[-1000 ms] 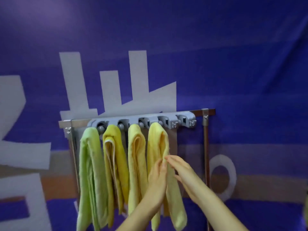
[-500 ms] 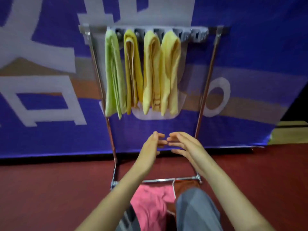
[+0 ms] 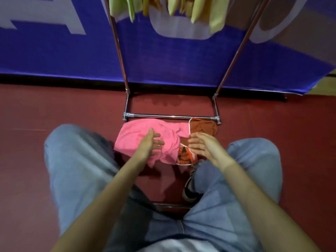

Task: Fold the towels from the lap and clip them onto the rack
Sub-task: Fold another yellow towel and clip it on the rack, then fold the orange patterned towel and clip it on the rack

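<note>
A pink towel (image 3: 138,133) lies crumpled on the red floor between my knees, just in front of the rack's bottom bar (image 3: 163,116). An orange towel (image 3: 205,126) with white trim lies to its right, partly under it. My left hand (image 3: 151,142) hovers open over the pink towel. My right hand (image 3: 203,144) is open above the orange towel, fingers spread. Only the lower ends of the hung green towel (image 3: 118,6) and yellow towels (image 3: 198,10) show at the top edge; the clips are out of view.
The rack's two slanted legs (image 3: 120,51) rise against a blue and white banner (image 3: 54,51). My jeans-clad legs (image 3: 76,160) flank the towels. A black and white shoe (image 3: 189,188) rests on the red floor beside a low metal bar.
The view has tilted down from the rack to the floor. Both hands left the hung yellow towel and dropped to just above the pink and orange towels.
</note>
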`<state>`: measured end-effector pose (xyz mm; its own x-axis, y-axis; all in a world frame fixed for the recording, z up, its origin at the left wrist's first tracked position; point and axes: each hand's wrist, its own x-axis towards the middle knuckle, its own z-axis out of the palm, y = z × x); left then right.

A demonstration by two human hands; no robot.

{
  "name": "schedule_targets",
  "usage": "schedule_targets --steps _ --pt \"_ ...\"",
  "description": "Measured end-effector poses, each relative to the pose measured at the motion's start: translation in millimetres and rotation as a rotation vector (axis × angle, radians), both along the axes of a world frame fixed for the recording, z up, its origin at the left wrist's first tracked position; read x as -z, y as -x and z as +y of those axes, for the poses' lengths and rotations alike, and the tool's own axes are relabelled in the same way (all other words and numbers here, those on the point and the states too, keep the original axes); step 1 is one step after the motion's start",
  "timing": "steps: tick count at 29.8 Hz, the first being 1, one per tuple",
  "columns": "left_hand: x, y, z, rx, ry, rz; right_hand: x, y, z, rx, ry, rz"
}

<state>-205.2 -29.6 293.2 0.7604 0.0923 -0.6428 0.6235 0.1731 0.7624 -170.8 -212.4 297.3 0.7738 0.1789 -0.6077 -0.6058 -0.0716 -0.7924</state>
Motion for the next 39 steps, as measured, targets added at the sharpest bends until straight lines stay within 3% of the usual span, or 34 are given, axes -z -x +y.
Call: schedule_targets --steps 6,8,12,20,28,36,39 --pt "50 -36 18 -0.058 -0.09 0.056 55 -37 7 0.055 0.097 0.177" --pt "92 -61 20 -0.083 -0.085 0.177 97 -60 12 0.063 0.135 0.312" --pt "135 -92 13 -0.055 -0.09 0.249 147 -96 24 0.06 0.163 0.41" --pt "202 -138 26 0.09 -0.167 0.249 230 -149 38 0.045 0.272 0.497" --pt "270 -157 49 0.057 -0.147 0.335 311 -167 43 0.064 0.379 0.59" --pt "305 -141 40 -0.001 -0.118 0.424 356 -175 21 0.371 0.249 0.685" --pt "316 -137 34 0.02 -0.139 0.407 375 -179 12 0.584 0.169 0.652"
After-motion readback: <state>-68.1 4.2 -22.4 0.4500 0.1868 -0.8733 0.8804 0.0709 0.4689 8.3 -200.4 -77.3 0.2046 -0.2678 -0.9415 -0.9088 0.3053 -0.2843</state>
